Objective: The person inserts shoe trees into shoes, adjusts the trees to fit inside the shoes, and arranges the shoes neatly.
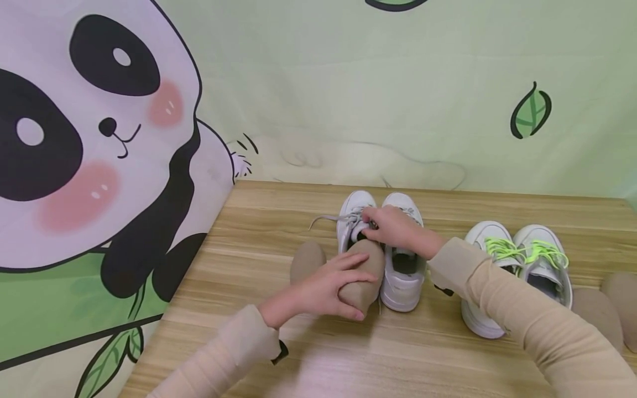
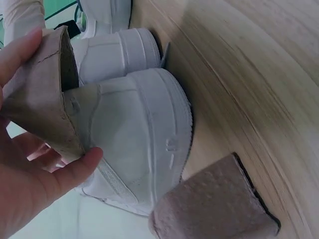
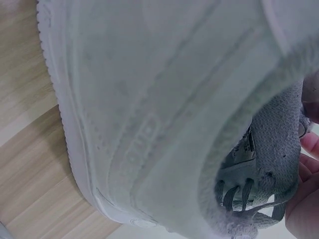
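Observation:
My left hand (image 1: pixel 325 284) grips a brown moulded-paper shoe insert (image 1: pixel 367 271) between thumb and fingers. Its narrow end points into the opening of the left white sneaker (image 1: pixel 358 200) of a grey-laced pair; the left wrist view shows the hollow rear edge of the insert (image 2: pixel 42 94) at the heel. With my right hand (image 1: pixel 395 225) I pinch the tongue of that same sneaker, reaching over its mate (image 1: pixel 402 293). In the right wrist view the grey tongue (image 3: pixel 276 144) shows beside the fingers, partly hidden by the nearer shoe's side (image 3: pixel 164 114).
Another brown insert (image 1: pixel 307 261) lies left of the pair. To the right stand white sneakers with neon-green laces (image 1: pixel 502 249), partly behind my right sleeve, with two more inserts (image 1: pixel 594 315) beside them. A panda-print cloth (image 1: pixel 318 99) backs the wooden table (image 1: pixel 269 210).

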### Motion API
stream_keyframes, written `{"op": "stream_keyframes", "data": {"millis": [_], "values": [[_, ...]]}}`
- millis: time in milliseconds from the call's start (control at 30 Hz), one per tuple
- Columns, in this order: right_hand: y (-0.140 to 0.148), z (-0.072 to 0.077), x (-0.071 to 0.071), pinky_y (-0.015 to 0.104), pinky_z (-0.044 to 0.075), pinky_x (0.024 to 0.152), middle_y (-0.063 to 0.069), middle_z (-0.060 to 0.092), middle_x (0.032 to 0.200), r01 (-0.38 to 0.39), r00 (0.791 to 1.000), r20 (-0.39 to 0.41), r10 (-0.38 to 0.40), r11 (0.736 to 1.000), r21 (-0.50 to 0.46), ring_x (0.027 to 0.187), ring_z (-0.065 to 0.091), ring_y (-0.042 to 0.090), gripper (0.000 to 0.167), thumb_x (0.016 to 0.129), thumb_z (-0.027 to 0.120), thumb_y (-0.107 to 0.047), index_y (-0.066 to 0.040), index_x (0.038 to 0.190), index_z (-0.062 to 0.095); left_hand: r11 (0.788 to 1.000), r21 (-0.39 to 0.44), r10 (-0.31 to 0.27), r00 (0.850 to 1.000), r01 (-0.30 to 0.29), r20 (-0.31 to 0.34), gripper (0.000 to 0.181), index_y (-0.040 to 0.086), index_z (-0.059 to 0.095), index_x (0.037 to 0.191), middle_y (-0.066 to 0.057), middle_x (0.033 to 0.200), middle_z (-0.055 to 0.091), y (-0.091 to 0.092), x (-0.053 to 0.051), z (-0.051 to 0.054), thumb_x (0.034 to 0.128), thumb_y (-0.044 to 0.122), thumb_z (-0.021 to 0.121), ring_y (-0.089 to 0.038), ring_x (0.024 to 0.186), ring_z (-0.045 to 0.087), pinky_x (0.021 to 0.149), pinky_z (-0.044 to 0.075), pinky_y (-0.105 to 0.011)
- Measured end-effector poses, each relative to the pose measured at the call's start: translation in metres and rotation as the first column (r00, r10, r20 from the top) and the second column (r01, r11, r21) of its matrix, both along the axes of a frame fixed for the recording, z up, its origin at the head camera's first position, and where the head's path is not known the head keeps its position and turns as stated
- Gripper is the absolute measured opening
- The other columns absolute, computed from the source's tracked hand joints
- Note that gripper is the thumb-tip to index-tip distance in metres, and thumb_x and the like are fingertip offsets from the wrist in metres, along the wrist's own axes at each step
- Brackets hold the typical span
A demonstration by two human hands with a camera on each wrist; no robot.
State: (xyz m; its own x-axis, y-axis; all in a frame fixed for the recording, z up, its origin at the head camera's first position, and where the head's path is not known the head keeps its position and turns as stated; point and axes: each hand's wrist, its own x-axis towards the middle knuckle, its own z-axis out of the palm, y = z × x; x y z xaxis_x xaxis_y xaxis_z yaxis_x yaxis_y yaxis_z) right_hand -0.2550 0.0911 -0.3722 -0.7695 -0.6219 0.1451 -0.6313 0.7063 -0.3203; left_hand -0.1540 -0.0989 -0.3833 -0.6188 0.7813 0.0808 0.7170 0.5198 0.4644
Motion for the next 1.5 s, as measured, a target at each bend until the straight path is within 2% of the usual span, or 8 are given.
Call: {"op": "stream_keyframes", "data": {"millis": [100, 200, 400, 567, 767, 1133, 1300, 1500], "values": [[0.0, 0.0, 0.001, 0.028, 0.042, 0.058, 0.005, 0.061, 0.076, 0.001, 1.0, 0.007, -0.001, 1.0, 0.003, 0.061, 0.051, 0.014, 0.014, 0.081, 0.06, -0.018, -0.007, 0.088, 0.057, 1.0, 0.022, 0.017, 1.0, -0.017, 0.019, 0.057, 0.021, 0.052, 0.12, -0.01, 0.141, 0.032, 0.002, 0.002, 0.001, 0.0696, 0.04, 0.071, -0.03, 0.133, 0.022, 0.105, 0.022, -0.046], [0.0, 0.0, 0.001, 0.027, 0.042, 0.057, 0.005, 0.061, 0.076, 0.002, 1.0, 0.013, -0.002, 1.0, 0.007, 0.06, 0.05, 0.013, 0.013, 0.082, 0.059, -0.019, -0.007, 0.089, 0.056, 0.998, 0.051, 0.037, 0.997, -0.041, 0.073, 0.056, 0.022, 0.052, 0.12, -0.007, 0.141, 0.033, 0.003, 0.002, 0.003, 0.0708, 0.039, 0.071, -0.027, 0.133, 0.022, 0.105, 0.022, -0.046], [0.001, -0.001, 0.0, 0.027, 0.042, 0.056, 0.005, 0.061, 0.075, 0.004, 1.0, -0.001, -0.004, 1.0, 0.007, 0.059, 0.05, 0.013, 0.013, 0.081, 0.06, -0.017, -0.007, 0.088, 0.056, 0.98, 0.15, 0.099, 0.971, -0.133, 0.216, 0.054, 0.022, 0.052, 0.12, -0.003, 0.141, 0.034, 0.002, -0.001, 0.003, 0.0708, 0.033, 0.072, -0.019, 0.133, 0.024, 0.105, 0.023, -0.042], [0.001, -0.001, -0.001, 0.024, 0.039, 0.053, 0.005, 0.059, 0.071, 0.008, 1.0, 0.015, -0.007, 1.0, -0.005, 0.057, 0.047, 0.013, 0.012, 0.078, 0.06, -0.014, -0.006, 0.087, 0.056, 0.962, 0.196, 0.135, 0.953, -0.192, 0.27, 0.053, 0.021, 0.053, 0.12, -0.002, 0.14, 0.036, 0.003, -0.001, 0.004, 0.0709, 0.028, 0.073, -0.018, 0.131, 0.029, 0.105, 0.025, -0.038], [0.002, -0.001, -0.003, 0.023, 0.037, 0.052, 0.005, 0.059, 0.07, 0.019, 0.999, 0.043, -0.018, 1.0, -0.02, 0.056, 0.046, 0.013, 0.013, 0.077, 0.06, -0.013, -0.005, 0.087, 0.056, 0.954, 0.176, 0.191, 0.943, -0.244, 0.272, 0.053, 0.022, 0.052, 0.12, -0.002, 0.14, 0.036, 0.007, 0.002, 0.005, 0.072, 0.032, 0.071, -0.019, 0.131, 0.028, 0.105, 0.025, -0.039], [0.005, 0.0, -0.003, 0.025, 0.039, 0.056, 0.003, 0.058, 0.069, -0.019, 0.999, 0.033, 0.021, 0.999, -0.043, 0.057, 0.046, 0.013, 0.01, 0.078, 0.061, -0.013, -0.006, 0.085, 0.057, 0.913, 0.206, 0.305, 0.924, -0.353, 0.231, 0.051, 0.017, 0.055, 0.117, -0.012, 0.136, 0.041, 0.022, 0.012, 0.009, 0.0716, 0.033, 0.072, -0.026, 0.13, 0.031, 0.102, 0.027, -0.047], [0.005, 0.0, -0.003, 0.025, 0.038, 0.055, 0.002, 0.055, 0.066, -0.026, 0.999, 0.019, 0.027, 0.999, -0.034, 0.057, 0.046, 0.013, 0.009, 0.078, 0.06, -0.012, -0.006, 0.084, 0.057, 0.91, 0.17, 0.345, 0.918, -0.378, 0.197, 0.052, 0.018, 0.053, 0.119, -0.012, 0.136, 0.04, 0.03, 0.014, 0.01, 0.0734, 0.037, 0.069, -0.024, 0.129, 0.032, 0.1, 0.029, -0.048], [0.004, 0.0, -0.002, 0.022, 0.034, 0.051, 0.0, 0.049, 0.06, -0.066, 0.998, -0.005, 0.066, 0.998, -0.001, 0.053, 0.043, 0.012, 0.008, 0.08, 0.056, -0.009, -0.009, 0.074, 0.052, 0.909, 0.14, 0.372, 0.915, -0.393, 0.158, 0.052, 0.02, 0.053, 0.12, -0.009, 0.134, 0.043, 0.036, 0.013, 0.013, 0.0744, 0.04, 0.067, -0.022, 0.127, 0.035, 0.099, 0.032, -0.046]]}}
